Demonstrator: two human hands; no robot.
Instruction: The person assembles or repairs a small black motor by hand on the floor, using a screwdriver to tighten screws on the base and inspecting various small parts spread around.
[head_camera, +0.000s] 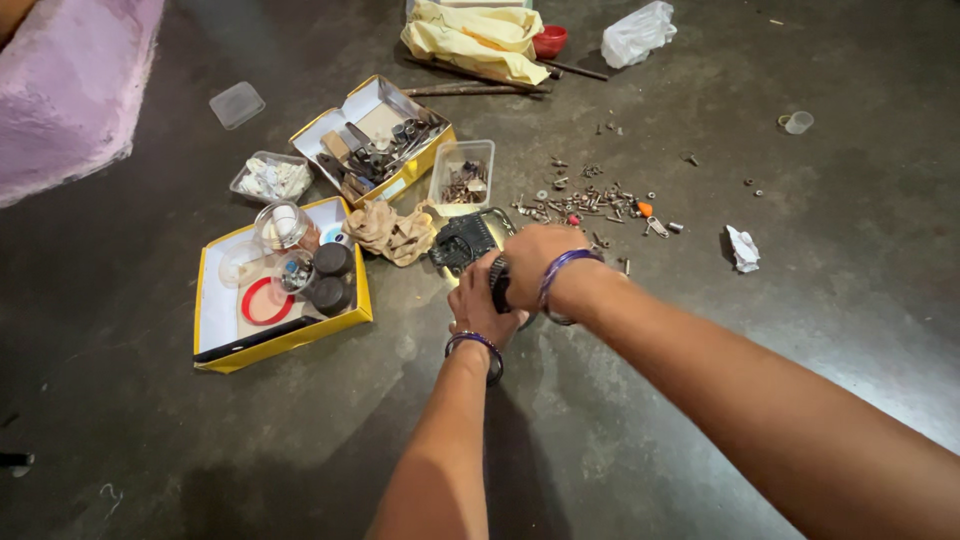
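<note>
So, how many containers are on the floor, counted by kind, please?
Yellow cardboard box trays: 2, one near the left hand and one farther away
Clear plastic tubs: 2, one with white pieces and one with small metal parts
Clear flat lid: 1
Small clear cup: 1
Red bowl: 1
Total: 7

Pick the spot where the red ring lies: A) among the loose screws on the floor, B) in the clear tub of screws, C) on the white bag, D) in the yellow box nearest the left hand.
D: the red ring lies flat in the yellow box left of the left hand, beside two dark jars.
</note>
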